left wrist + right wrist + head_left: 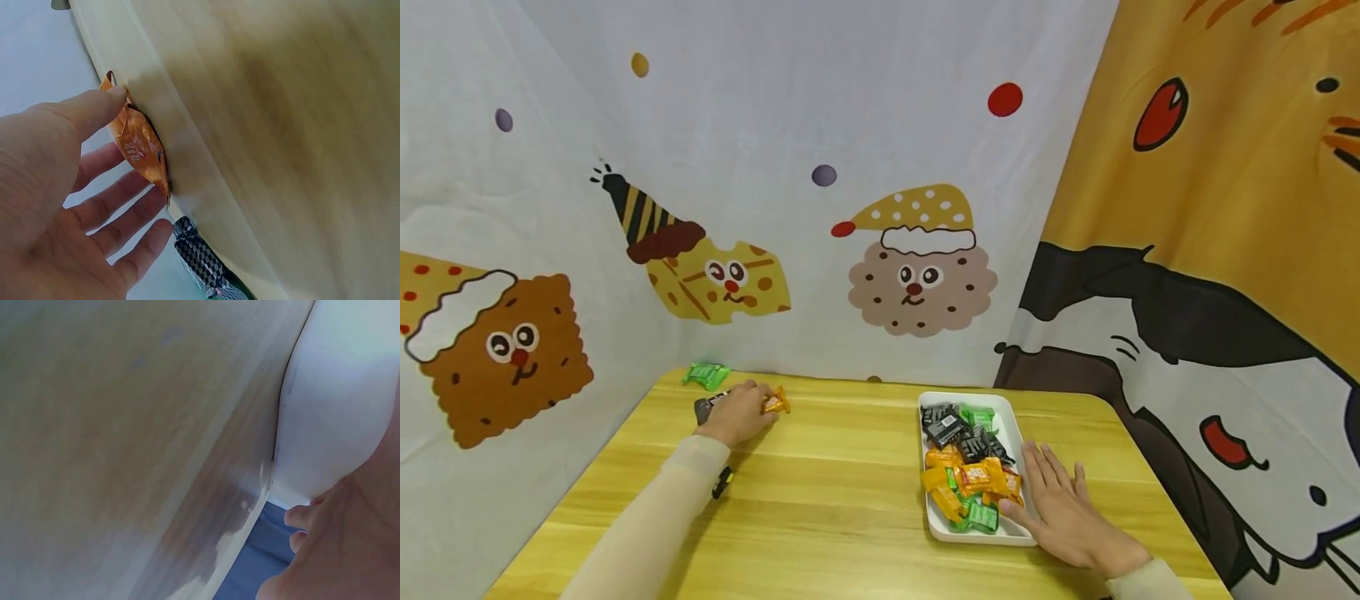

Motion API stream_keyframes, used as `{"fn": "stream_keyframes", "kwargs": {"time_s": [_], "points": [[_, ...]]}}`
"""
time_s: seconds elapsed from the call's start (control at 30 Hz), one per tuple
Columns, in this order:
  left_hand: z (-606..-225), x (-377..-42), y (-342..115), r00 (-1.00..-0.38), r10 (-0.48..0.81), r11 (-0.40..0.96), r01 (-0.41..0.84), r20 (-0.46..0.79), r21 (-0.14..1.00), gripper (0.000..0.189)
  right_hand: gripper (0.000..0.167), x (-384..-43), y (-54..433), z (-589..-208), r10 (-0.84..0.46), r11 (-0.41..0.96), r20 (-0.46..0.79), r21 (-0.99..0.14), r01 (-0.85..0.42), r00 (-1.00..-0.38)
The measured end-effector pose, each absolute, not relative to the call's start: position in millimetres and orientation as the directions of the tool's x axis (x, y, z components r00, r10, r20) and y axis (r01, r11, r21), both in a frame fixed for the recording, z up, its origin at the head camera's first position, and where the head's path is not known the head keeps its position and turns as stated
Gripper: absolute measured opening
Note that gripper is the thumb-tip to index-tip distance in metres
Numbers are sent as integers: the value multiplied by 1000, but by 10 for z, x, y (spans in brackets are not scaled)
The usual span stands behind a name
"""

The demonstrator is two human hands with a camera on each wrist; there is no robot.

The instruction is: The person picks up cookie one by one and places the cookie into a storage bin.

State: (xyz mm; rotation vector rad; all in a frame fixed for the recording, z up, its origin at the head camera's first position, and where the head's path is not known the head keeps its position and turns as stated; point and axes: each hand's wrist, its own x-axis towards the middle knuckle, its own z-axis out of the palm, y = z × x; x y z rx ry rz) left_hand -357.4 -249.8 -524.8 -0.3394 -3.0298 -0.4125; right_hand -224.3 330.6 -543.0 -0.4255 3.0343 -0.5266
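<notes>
My left hand [741, 414] is at the far left of the table, thumb and fingers on either side of an orange-wrapped candy [139, 142]. The thumb tip overlaps one end of its wrapper. Just beyond the little finger lies a black checkered candy [203, 259], partly covered by the hand in the head view. A green-wrapped candy [706, 375] rests behind it at the table's back corner. My right hand [1063, 508], fingers extended, lies along the right side of a white tray [1015, 429], thumb over its rim. Several black, orange and green candies fill the tray.
The wooden table [820, 483] runs back to a white curtain [752, 108] printed with cartoon snacks. A second curtain [1240, 275], yellow with a cartoon animal, hangs along the right side.
</notes>
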Motion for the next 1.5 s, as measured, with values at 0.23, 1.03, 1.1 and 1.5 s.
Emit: {"fn": "stream_keyframes", "kwargs": {"time_s": [0.23,1.03,1.1,1.5], "points": [[-5260,-3608,-2475,-972,213,934,233,99,271,32,108,-2245,3307,-5438,-270,904,-2,-346,-253,-963],[-5180,-3576,-2371,-967,220,920,251,132,302,26,108,-2262,3311,-5452,-276,896,22,-355,-266,-961],[-5165,-3563,-2350,-966,221,917,253,135,308,27,109,-2258,3312,-5453,-276,896,21,-357,-265,-961],[-5131,-3484,-2142,-944,262,889,318,202,329,22,108,-2255,3303,-5449,-275,893,21,-366,-263,-961]]}}
